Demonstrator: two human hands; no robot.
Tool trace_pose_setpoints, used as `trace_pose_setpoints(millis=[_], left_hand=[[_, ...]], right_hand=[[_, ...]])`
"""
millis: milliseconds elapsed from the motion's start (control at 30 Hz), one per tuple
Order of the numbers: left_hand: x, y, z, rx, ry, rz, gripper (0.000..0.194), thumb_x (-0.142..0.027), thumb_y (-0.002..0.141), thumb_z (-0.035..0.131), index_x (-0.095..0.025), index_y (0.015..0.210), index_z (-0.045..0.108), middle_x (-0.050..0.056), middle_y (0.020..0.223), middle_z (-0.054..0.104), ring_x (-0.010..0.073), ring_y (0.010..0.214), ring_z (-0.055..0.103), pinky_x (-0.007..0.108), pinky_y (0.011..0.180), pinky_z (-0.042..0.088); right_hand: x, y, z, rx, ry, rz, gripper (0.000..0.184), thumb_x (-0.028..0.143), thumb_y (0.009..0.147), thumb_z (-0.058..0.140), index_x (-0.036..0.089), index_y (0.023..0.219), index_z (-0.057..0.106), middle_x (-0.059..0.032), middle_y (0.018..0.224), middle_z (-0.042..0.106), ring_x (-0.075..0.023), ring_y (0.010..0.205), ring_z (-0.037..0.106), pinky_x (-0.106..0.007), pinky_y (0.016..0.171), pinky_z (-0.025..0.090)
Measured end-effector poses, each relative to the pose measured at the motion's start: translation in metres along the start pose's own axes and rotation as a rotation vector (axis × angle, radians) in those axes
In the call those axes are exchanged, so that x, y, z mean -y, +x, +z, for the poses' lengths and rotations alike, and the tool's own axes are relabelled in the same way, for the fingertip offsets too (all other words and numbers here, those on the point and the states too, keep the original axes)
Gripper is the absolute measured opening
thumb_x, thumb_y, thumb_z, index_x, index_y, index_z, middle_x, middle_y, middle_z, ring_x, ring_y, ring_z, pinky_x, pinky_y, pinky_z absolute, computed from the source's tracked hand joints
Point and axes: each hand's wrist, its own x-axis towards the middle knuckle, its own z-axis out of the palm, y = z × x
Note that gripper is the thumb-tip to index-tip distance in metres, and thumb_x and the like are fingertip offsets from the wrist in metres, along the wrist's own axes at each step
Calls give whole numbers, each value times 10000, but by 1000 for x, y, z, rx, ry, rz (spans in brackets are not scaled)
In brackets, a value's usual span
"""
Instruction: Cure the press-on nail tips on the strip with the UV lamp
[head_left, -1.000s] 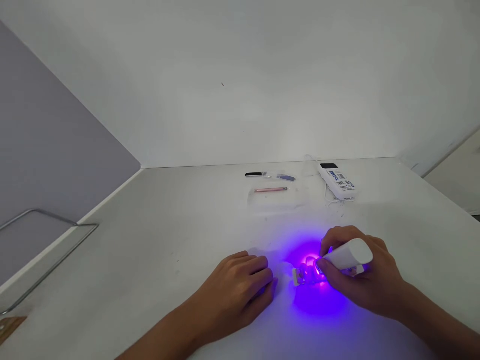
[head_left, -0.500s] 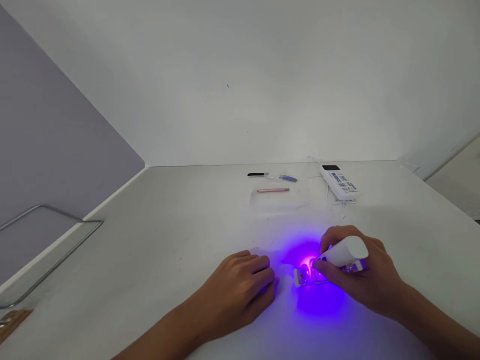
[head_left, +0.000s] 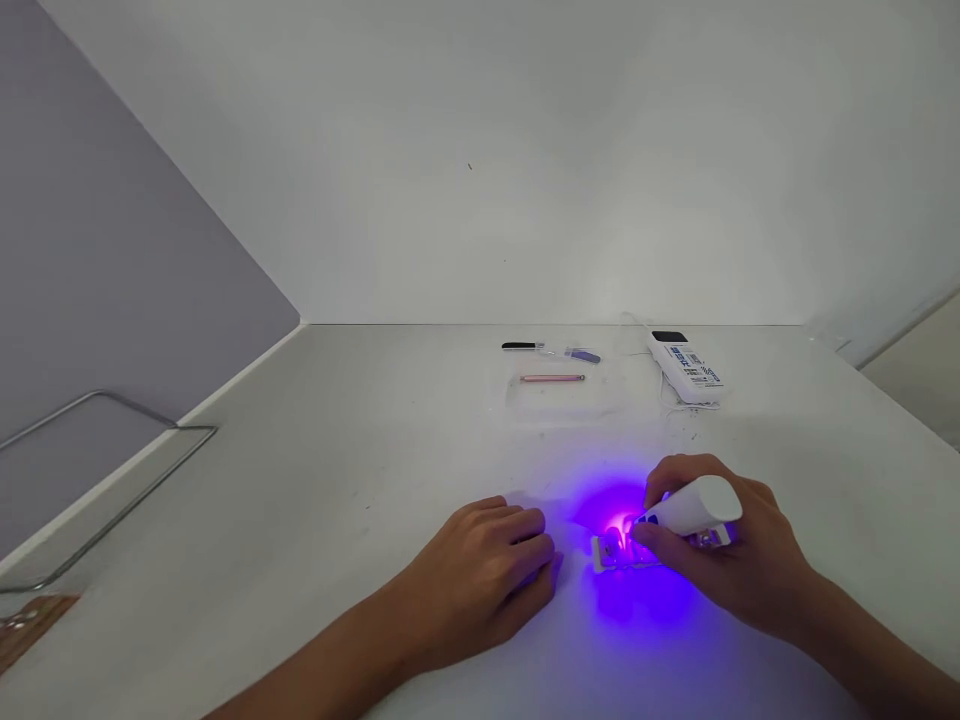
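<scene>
My right hand (head_left: 742,555) is wrapped round a white handheld UV lamp (head_left: 701,505), tilted with its head down to the left. Violet light from it falls on a small whitish holder (head_left: 598,553) on the table, with shiny clear pieces along it that I cannot make out clearly. Part of this holder lies behind my fingers and the lamp. To the left, my left hand (head_left: 491,565) rests on the tabletop with its fingers curled in, apart from the holder. Nothing shows in it.
Behind my hands, a pink pen-like stick (head_left: 553,378) lies on a clear plastic sheet (head_left: 562,402). Beyond it are a black-handled tool (head_left: 523,346) and a small blue piece (head_left: 583,355). A white power bank (head_left: 688,370) with a cable is back right. A bent metal rod (head_left: 142,492) is at left.
The whole view has shifted slightly, so things sit a little further right. Both hands, the lit lamp and the holder keep their places on the table.
</scene>
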Motion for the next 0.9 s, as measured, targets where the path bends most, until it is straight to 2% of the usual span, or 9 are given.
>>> trace_pose_setpoints(millis=[233, 667, 900], left_hand=[[-1, -1, 0, -47, -46, -14, 321, -125, 1002, 442, -171, 709, 564, 0, 698, 566, 120, 536, 401, 274, 554, 339], [-1, -2, 4, -62, -50, -23, 337, -108, 981, 448, -166, 661, 533, -26, 623, 478, 111, 512, 323, 267, 548, 328], [-2, -1, 2, -68, -54, -21, 336, -96, 969, 440, -171, 648, 505, -35, 614, 440, 117, 515, 296, 274, 541, 319]], right_hand=[[0, 0, 0, 6, -15, -18, 172, 407, 933, 688, 277, 949, 576, 32, 756, 700, -118, 502, 628, -208, 426, 507], [0, -1, 0, 18, -14, -50, 146, 380, 941, 678, 291, 967, 565, 65, 716, 656, -97, 484, 583, -185, 415, 480], [0, 1, -1, 30, -14, -55, 113, 323, 937, 666, 273, 967, 570, 51, 716, 656, -98, 485, 582, -194, 430, 488]])
